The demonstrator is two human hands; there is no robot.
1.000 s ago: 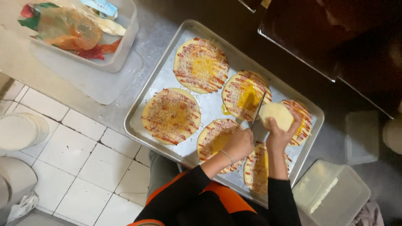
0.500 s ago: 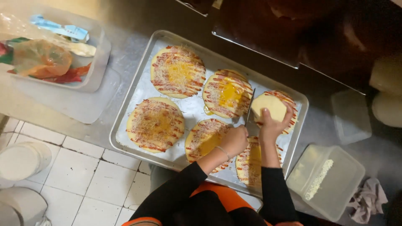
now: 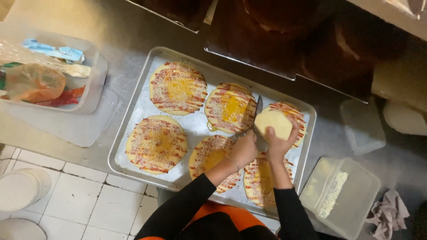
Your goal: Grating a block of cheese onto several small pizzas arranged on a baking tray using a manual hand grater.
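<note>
A metal baking tray (image 3: 133,129) on the steel counter holds several small round pizzas striped with red sauce and sprinkled with grated cheese. My right hand (image 3: 279,144) holds a pale yellow block of cheese (image 3: 273,122) above the pizza at the tray's right end (image 3: 297,114). My left hand (image 3: 243,151) grips a knife (image 3: 258,107) whose dark blade points upward and lies against the block's left side. Both hands hover over the right part of the tray, above two lower pizzas (image 3: 209,155). Black sleeves cover both arms.
A clear plastic tub (image 3: 95,84) with bags and packets stands at the left on a plastic lid. A clear box with grated cheese (image 3: 342,195) sits at the lower right beside a crumpled cloth (image 3: 389,213). Dark trays (image 3: 275,49) lie behind. White tiled floor (image 3: 71,200) shows below.
The view has shifted, so the tray sits more central. My hands stay over the tray's right end, and the knife blade now shows against the cheese block.
</note>
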